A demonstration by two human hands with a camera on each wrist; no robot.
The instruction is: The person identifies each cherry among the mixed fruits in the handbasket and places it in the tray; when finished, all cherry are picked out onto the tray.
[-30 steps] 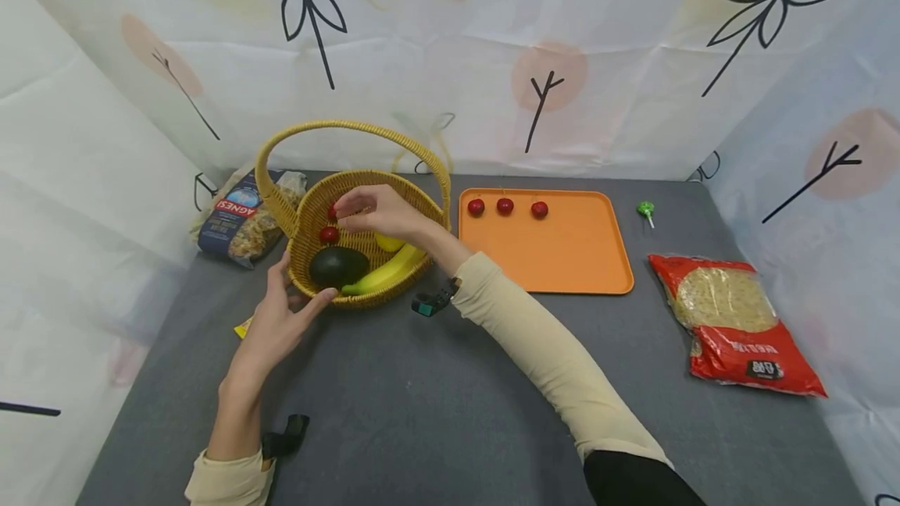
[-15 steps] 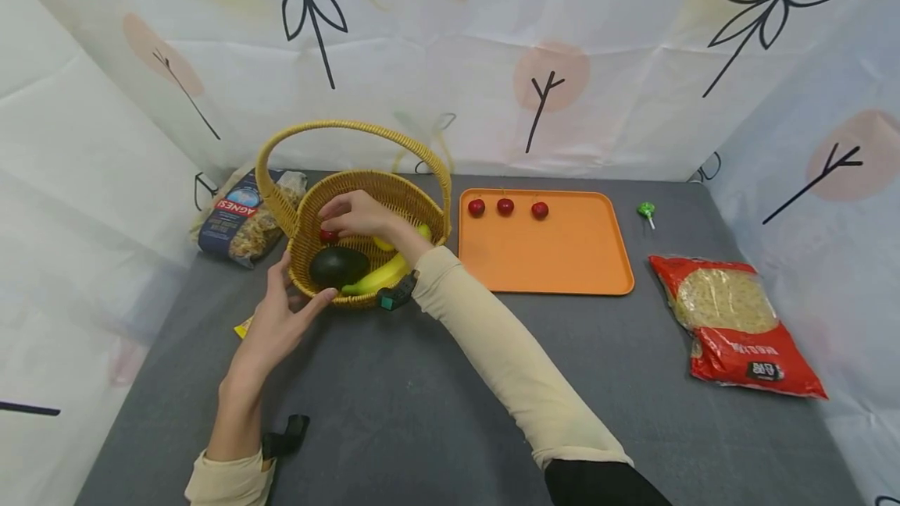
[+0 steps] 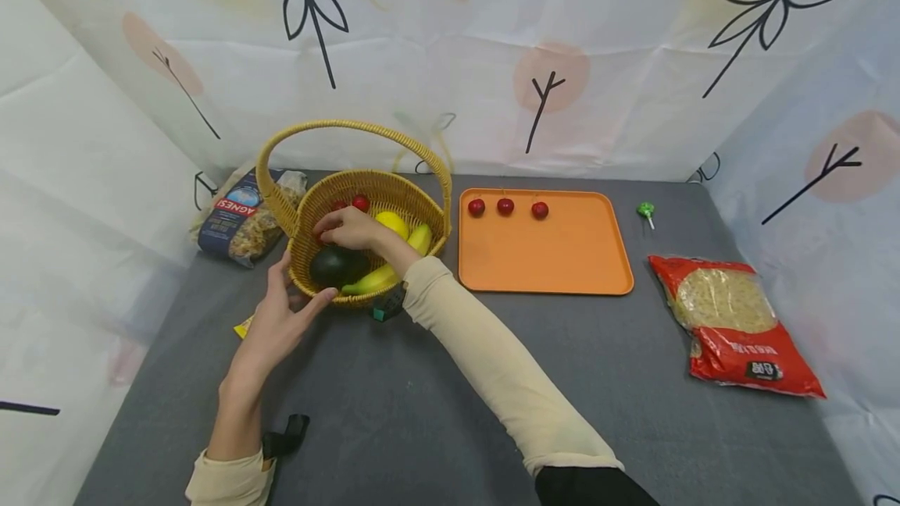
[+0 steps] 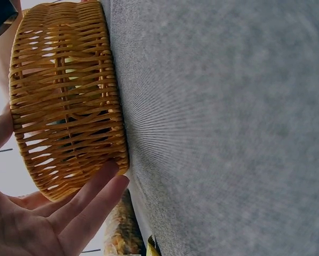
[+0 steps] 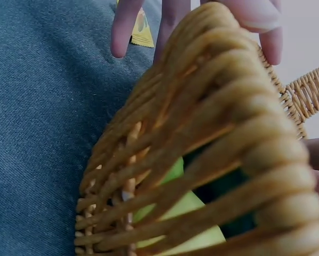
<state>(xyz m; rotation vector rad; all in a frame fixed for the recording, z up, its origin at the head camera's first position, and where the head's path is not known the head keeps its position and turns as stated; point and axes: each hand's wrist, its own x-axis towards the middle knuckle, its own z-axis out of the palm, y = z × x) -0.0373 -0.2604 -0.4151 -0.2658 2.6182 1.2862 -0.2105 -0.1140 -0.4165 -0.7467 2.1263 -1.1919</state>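
A yellow wicker basket (image 3: 401, 190) with a tall handle stands on the grey table. My left hand (image 3: 270, 332) holds its near left side, thumb at the rim and fingers along the outer wall in the left wrist view. Inside, my right hand (image 3: 357, 229) reaches down with bent fingers to a red cherry (image 3: 318, 239), which they seem to pinch and mostly cover. Another cherry (image 3: 360, 202) lies just behind. Below the right hand sit a dark green avocado (image 3: 339, 267) and a banana (image 3: 373, 281); a lemon (image 3: 392, 222) lies beside its wrist.
An orange tray (image 3: 548, 248) with three cherries (image 3: 505, 207) is right of the basket. A green lollipop (image 3: 646, 212) and a red pasta bag (image 3: 738, 326) lie farther right. An Agnesi pasta bag (image 3: 239, 217) sits behind left; a small yellow packet (image 3: 243, 327) shows beside my left hand.
My right hand has moved left and down inside the basket, from near the back cherries to the cherry beside the avocado. The left hand and basket stay put.
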